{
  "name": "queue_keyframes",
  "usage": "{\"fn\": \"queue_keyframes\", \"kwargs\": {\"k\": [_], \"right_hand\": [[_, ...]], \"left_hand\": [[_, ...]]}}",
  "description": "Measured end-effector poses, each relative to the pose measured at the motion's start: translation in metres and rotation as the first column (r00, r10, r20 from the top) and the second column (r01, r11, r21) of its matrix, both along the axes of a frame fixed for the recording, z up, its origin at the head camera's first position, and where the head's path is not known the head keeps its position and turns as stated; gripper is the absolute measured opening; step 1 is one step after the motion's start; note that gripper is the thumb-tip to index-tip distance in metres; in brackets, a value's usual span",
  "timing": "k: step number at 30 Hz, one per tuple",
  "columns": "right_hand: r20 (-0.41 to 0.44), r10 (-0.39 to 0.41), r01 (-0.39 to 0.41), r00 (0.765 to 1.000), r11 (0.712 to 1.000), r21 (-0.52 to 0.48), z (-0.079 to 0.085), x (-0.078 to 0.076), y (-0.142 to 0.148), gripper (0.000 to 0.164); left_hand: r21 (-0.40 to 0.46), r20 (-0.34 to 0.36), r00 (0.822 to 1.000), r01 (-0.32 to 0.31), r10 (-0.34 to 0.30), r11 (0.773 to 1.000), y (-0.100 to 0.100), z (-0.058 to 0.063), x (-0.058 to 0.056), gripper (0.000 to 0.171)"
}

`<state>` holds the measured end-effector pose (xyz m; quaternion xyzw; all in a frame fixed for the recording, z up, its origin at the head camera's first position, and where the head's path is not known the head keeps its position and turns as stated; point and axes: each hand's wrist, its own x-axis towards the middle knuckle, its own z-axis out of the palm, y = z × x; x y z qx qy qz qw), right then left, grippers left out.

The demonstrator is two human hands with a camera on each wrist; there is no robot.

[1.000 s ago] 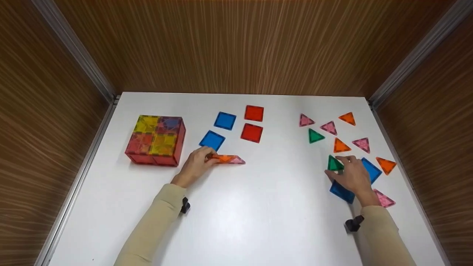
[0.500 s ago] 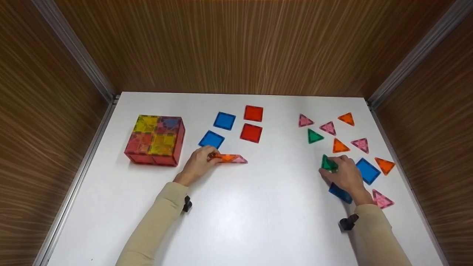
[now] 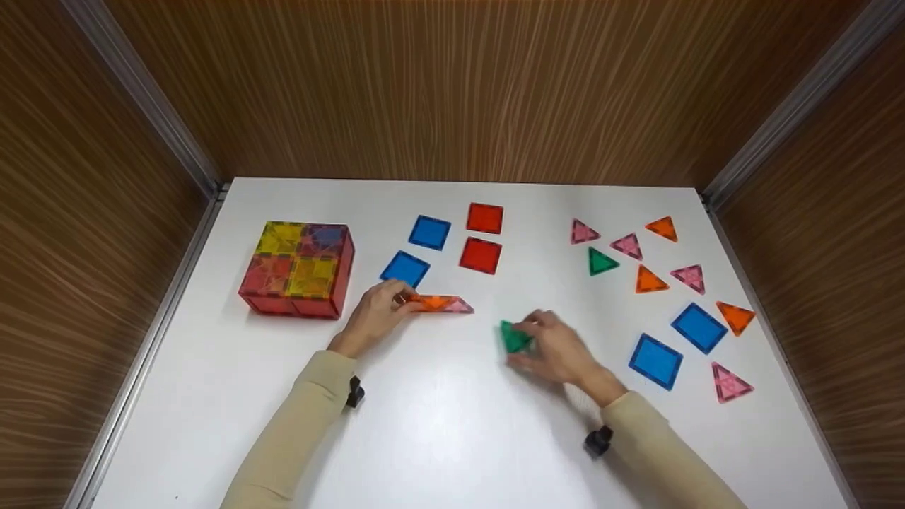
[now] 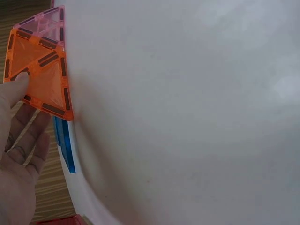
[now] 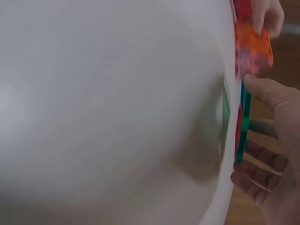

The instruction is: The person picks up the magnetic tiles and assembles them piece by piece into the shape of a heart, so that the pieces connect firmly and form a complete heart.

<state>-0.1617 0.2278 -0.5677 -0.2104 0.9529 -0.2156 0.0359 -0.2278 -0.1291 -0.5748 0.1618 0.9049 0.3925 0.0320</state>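
My left hand pinches a strip of joined magnetic tiles, which stands on edge near the middle of the table. In the left wrist view, the strip shows two orange triangles and a pink triangle at its far end; the thumb lies on the orange. To the right, my right hand holds a green triangle tile between thumb and fingers, short of the strip's pink end. The right wrist view shows this green tile edge-on, with its reflection in the white tabletop.
A block of stacked tiles stands at the left. Behind the strip lie blue squares and red squares. On the right are scattered pink, orange and green triangles and two blue squares. Wood-grain walls surround the table.
My right hand has picked up the green triangle from the right-hand group and carried it left toward the strip, uncovering two blue squares. The left hand and strip have barely moved.
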Motion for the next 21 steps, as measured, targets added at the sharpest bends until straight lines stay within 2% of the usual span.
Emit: {"fn": "queue_keyframes", "kwargs": {"k": [5,9,15,21], "right_hand": [[0.019,0.154,-0.154,0.988,0.987,0.037,0.000,0.000,-0.049,0.057],[0.030,0.242,-0.244,0.970,0.969,0.048,-0.001,-0.001,-0.079,0.057],[0.037,0.299,-0.301,0.953,0.949,0.092,-0.002,-0.005,-0.112,0.058],[0.036,0.341,-0.342,0.939,0.927,0.155,-0.007,-0.008,-0.124,0.058]], "left_hand": [[0.008,-0.011,1.000,-0.001,0.001,1.000,-0.001,0.000,0.000,0.019],[0.005,-0.018,1.000,0.006,-0.005,1.000,-0.002,-0.001,0.000,0.018],[-0.006,-0.013,1.000,0.003,-0.003,1.000,-0.003,-0.002,-0.002,0.018],[-0.009,-0.020,1.000,0.001,-0.001,1.000,-0.002,-0.002,-0.002,0.018]]}}
